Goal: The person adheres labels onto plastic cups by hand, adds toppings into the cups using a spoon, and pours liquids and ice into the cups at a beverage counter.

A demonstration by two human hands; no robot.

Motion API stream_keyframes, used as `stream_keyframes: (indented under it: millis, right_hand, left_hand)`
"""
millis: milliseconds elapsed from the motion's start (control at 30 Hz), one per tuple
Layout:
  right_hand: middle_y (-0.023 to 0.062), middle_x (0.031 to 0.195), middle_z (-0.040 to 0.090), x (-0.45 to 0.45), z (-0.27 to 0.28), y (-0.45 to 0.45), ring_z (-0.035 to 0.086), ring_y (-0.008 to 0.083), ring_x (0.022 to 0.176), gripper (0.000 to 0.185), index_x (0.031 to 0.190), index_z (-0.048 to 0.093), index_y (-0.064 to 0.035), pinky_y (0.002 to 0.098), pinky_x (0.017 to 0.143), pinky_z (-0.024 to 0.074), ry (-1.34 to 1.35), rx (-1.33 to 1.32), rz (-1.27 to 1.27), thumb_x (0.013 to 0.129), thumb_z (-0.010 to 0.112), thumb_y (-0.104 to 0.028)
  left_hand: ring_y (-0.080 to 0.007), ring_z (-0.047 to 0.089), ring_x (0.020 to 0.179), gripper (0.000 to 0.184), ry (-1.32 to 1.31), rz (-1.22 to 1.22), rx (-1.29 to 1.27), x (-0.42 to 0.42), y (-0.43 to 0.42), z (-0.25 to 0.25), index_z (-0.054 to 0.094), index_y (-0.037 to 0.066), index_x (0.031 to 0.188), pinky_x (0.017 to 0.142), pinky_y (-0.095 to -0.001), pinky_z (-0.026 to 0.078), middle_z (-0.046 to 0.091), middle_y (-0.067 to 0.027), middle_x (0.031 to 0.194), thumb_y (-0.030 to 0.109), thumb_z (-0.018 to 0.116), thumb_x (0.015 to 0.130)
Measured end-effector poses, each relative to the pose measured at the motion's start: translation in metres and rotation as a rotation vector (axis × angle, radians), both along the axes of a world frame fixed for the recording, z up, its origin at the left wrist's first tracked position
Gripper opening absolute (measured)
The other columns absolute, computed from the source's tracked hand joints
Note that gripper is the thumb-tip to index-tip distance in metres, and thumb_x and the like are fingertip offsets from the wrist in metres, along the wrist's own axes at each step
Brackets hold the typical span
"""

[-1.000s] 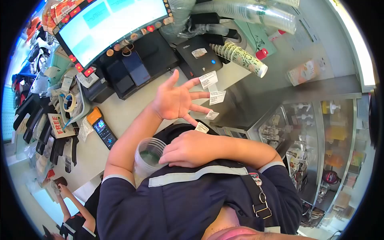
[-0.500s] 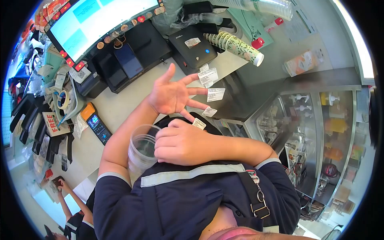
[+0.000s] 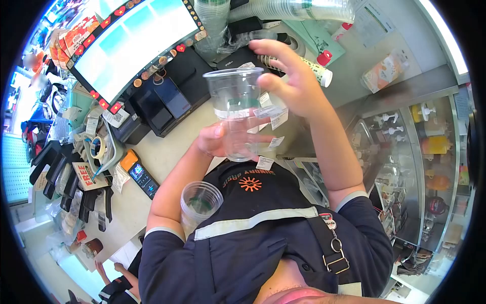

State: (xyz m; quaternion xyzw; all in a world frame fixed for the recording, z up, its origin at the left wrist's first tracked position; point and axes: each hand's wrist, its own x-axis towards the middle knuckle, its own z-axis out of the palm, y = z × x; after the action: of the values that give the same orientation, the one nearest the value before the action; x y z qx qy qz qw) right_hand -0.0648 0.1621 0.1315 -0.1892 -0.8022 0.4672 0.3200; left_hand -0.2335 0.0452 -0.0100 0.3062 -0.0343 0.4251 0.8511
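My left hand [image 3: 212, 142] is wrapped round a clear plastic cup [image 3: 234, 137], its thumb on the near left side and its fingers behind. The cup stands nearly upright, with a pale band across its middle. Small printed labels [image 3: 276, 142] stick out from the fingertips of this hand. Above and right of the cup, my right hand [image 3: 296, 88] is raised with fingers apart; its thumb is close to the rim, and contact is unclear. A stack of clear cups [image 3: 201, 200] is tucked between my left arm and my apron.
A monitor [image 3: 134, 48] stands at the back left, with a phone [image 3: 172, 96] below it. A handheld terminal [image 3: 143, 178] lies on the counter at left. Patterned paper cups [image 3: 323, 75] and clear cup stacks [image 3: 304, 9] lie at the back. Another person [image 3: 121, 286] is at lower left.
My right hand has left the cup stack at my left arm and risen to the upper right. A single clear cup is now in my left hand, which was open and palm up before.
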Motion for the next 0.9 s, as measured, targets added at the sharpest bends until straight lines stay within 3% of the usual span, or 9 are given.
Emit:
stream_keyframes:
  millis: [67,167,367,433,500,633,767,867,900]
  right_hand:
    - [0.0124,0.148,0.046,0.022,-0.016,0.014,0.038,0.0248,0.141,0.055,0.122,0.064,-0.0062,0.0440,0.114,0.0292,0.016,-0.279,-0.080,0.079,0.081,-0.036]
    - [0.0122,0.137,0.055,0.039,-0.018,0.006,0.045,0.0276,0.135,0.036,0.110,0.068,-0.0054,0.0425,0.112,0.0332,-0.320,0.030,0.098,0.082,0.079,-0.024]
    - [0.0096,0.127,0.059,0.031,-0.025,-0.007,0.054,0.0245,0.122,0.010,0.097,0.069,-0.0032,0.0385,0.104,0.0413,-0.169,0.190,-0.177,0.089,0.068,-0.010]
    - [0.0103,0.128,0.058,0.032,-0.030,-0.005,0.058,0.0185,0.114,0.010,0.097,0.068,-0.0004,0.0349,0.100,0.0443,0.441,-0.497,-0.283,0.091,0.065,-0.008]
    - [0.0095,0.131,0.057,0.023,-0.024,-0.021,0.061,0.0144,0.106,0.014,0.103,0.066,0.0007,0.0326,0.097,0.0454,0.475,-0.775,-0.089,0.093,0.064,-0.009]
    - [0.0086,0.135,0.052,0.005,-0.043,-0.034,0.061,0.0158,0.107,0.018,0.103,0.067,-0.0005,0.0356,0.092,0.0535,0.402,-0.697,-0.055,0.090,0.071,-0.013]
    - [0.0085,0.140,0.041,-0.002,-0.037,-0.038,0.056,0.0230,0.117,0.023,0.092,0.067,0.0025,0.0377,0.067,0.0664,0.243,-0.725,-0.057,0.089,0.074,-0.020]
    - [0.0170,0.143,0.045,0.004,-0.052,-0.019,0.040,0.0306,0.136,0.057,0.126,0.059,-0.0067,0.0433,0.112,0.0327,-0.166,-0.013,-0.262,0.079,0.083,-0.029]
    - [0.0170,0.143,0.045,0.005,-0.051,-0.014,0.040,0.0306,0.136,0.057,0.126,0.059,-0.0067,0.0433,0.112,0.0327,-0.166,-0.013,-0.265,0.079,0.083,-0.029]
  left_hand:
    - [-0.0564,0.017,0.144,0.096,-0.050,0.012,0.012,-0.006,0.001,0.004,0.027,0.027,0.156,0.101,-0.0704,0.041,0.010,-0.0198,0.163,0.051,0.075,0.077]
    - [-0.0544,0.019,0.144,0.103,-0.096,0.002,0.009,-0.009,0.000,0.007,0.018,0.024,0.158,0.100,-0.0674,0.042,0.012,-0.0179,0.162,0.047,0.077,0.076]
    - [-0.0479,0.024,0.145,0.114,-0.021,0.049,-0.045,-0.005,0.002,0.014,0.006,0.026,0.159,0.101,-0.0612,0.044,0.018,-0.0132,0.162,0.043,0.079,0.074]
    - [-0.0530,0.022,0.144,0.102,0.072,0.248,-0.120,-0.008,0.006,0.017,0.024,0.027,0.155,0.101,-0.0662,0.043,0.018,-0.0155,0.161,0.041,0.082,0.073]
    - [-0.0502,0.026,0.143,0.102,0.072,0.302,-0.117,-0.008,0.008,0.009,0.024,0.025,0.155,0.101,-0.0660,0.043,0.022,-0.0141,0.159,0.042,0.082,0.073]
    - [-0.0434,0.031,0.143,0.096,0.095,0.278,-0.032,-0.004,0.010,0.012,0.030,0.021,0.151,0.103,-0.0563,0.044,0.029,-0.0078,0.156,0.041,0.079,0.071]
    - [-0.0425,0.025,0.146,0.112,0.132,0.258,-0.013,-0.003,0.006,0.014,0.014,0.023,0.160,0.104,-0.0577,0.042,0.024,-0.0102,0.160,0.038,0.079,0.070]
    - [-0.0429,0.022,0.148,0.114,0.155,0.291,-0.038,-0.003,0.002,0.007,0.013,0.022,0.160,0.107,-0.0577,0.039,0.019,-0.0121,0.162,0.042,0.079,0.069]
    - [-0.0434,0.022,0.148,0.114,0.135,0.255,-0.013,-0.004,0.000,0.004,0.014,0.019,0.160,0.108,-0.0575,0.037,0.017,-0.0130,0.163,0.045,0.078,0.070]
